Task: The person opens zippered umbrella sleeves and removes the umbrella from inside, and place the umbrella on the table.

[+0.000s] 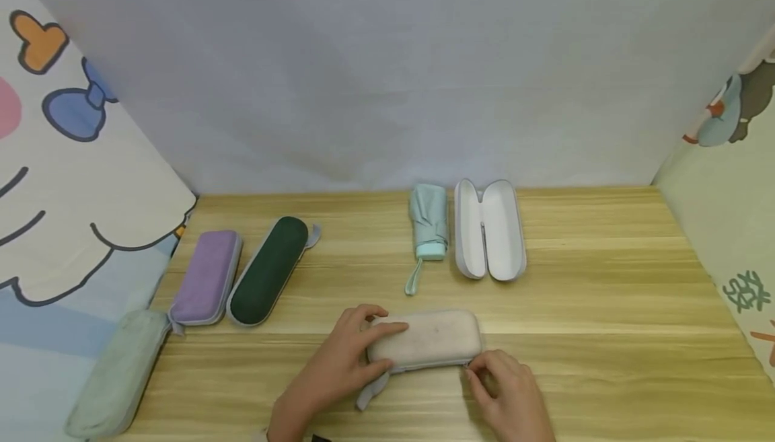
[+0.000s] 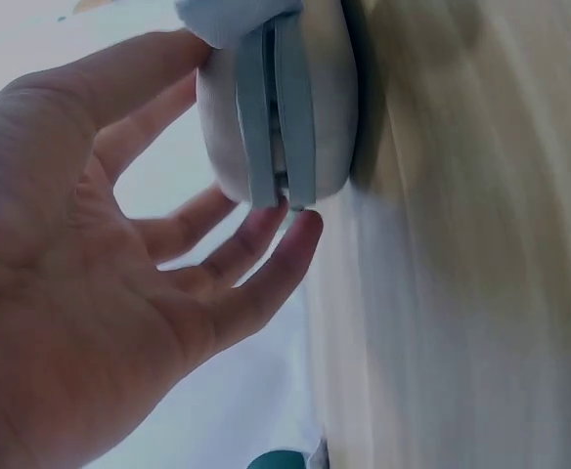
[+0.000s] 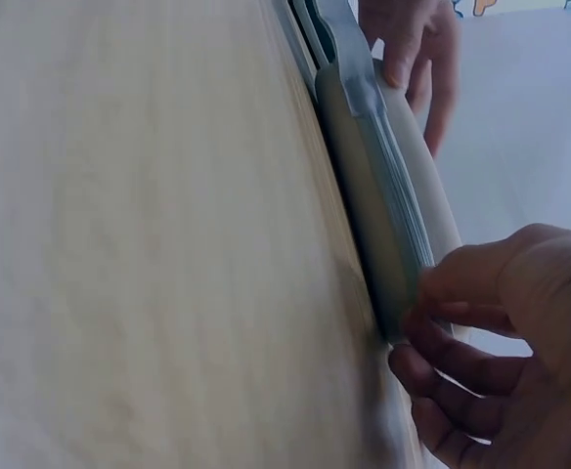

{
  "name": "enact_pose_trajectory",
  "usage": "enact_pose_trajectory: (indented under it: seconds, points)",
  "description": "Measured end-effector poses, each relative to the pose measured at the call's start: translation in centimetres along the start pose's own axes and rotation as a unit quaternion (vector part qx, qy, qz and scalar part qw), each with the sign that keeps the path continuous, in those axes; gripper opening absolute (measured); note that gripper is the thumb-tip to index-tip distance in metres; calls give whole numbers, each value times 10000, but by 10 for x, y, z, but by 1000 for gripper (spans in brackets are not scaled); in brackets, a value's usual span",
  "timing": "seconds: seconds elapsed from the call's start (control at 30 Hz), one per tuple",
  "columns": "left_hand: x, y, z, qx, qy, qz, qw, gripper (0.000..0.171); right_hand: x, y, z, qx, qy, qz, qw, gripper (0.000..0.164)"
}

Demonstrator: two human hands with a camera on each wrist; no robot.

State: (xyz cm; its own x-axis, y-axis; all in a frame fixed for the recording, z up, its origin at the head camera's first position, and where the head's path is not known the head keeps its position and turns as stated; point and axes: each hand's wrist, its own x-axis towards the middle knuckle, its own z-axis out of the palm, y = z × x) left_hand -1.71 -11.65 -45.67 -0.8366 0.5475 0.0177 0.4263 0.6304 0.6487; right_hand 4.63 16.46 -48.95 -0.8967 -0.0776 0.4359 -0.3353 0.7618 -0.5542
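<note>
A cream zippered case [image 1: 432,338] lies flat near the front middle of the table, a grey strap [image 1: 372,391] sticking out at its left end. With thumb on the near side and fingers on the top and far edge, my left hand [image 1: 342,354] holds that left end. In the left wrist view, the zipper [image 2: 278,117] has a narrow gap at this end. My right hand [image 1: 508,388] pinches the zipper pull at the case's front right corner; the fingertips hide the pull itself. The right wrist view shows the zipper seam [image 3: 398,186] running up to those fingers.
Left of the hands lie a purple case [image 1: 206,277], a dark green case [image 1: 269,270] and a pale green case [image 1: 118,375]. Behind the cream case are a folded mint umbrella [image 1: 430,220] and an open white glasses case [image 1: 505,230]. A pale curtain [image 1: 424,79] borders the table's back.
</note>
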Motion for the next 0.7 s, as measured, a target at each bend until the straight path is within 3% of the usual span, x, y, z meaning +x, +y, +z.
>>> enact_pose_trajectory:
  seconds: [0.27,0.43,0.7]
  points:
    - [2,2,9,-107,157,9,9998,49,-4,-8,7,-342,358,694,9964,40]
    - [3,4,12,-77,217,7,9997,49,-1,-11,9,-325,509,802,9949,41]
    - [3,9,13,-74,251,-40,9996,49,1,-15,9,17,108,1233,9923,30]
